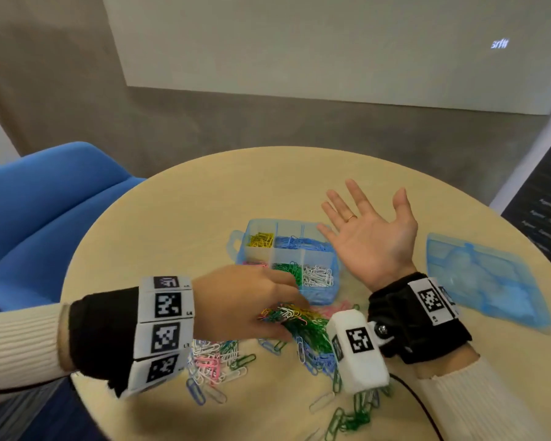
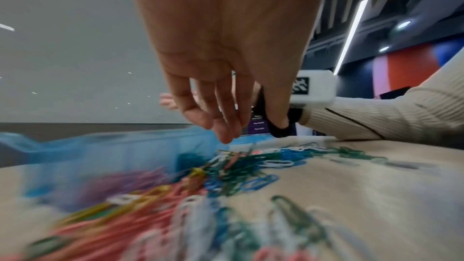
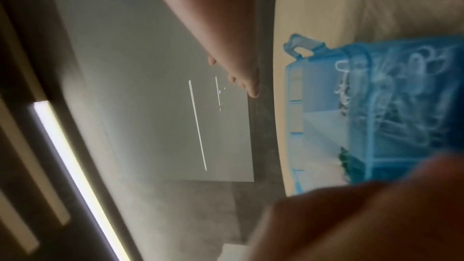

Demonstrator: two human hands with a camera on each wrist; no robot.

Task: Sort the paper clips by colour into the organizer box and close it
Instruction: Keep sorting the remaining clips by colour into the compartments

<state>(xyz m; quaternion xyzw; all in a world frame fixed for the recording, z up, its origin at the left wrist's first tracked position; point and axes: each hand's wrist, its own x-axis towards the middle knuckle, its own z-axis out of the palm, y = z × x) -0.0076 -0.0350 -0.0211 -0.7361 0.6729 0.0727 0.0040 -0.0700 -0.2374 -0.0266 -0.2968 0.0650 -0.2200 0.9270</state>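
The blue organizer box [image 1: 318, 297] stands lidless in the middle of the round table, with yellow, blue, pink, green and white clips in separate compartments. A mixed pile of paper clips [image 1: 303, 332] lies in front of it. My left hand [image 1: 295, 318] is lowered over this pile. In the left wrist view its fingers [image 2: 226, 134] point down just above the clips [image 2: 238, 164], apart from the thumb, with nothing between them. My right hand [image 1: 371, 218] is held palm up with fingers spread, above the table just right of the box [image 3: 376, 106].
The blue lid [image 1: 484, 281] lies flat on the table at the right. More loose clips [image 1: 210, 367] are scattered toward the near edge of the table [image 1: 204, 202]. A blue chair [image 1: 45, 218] stands at the left, and a black cable [image 1: 427, 412] runs off the near right edge.
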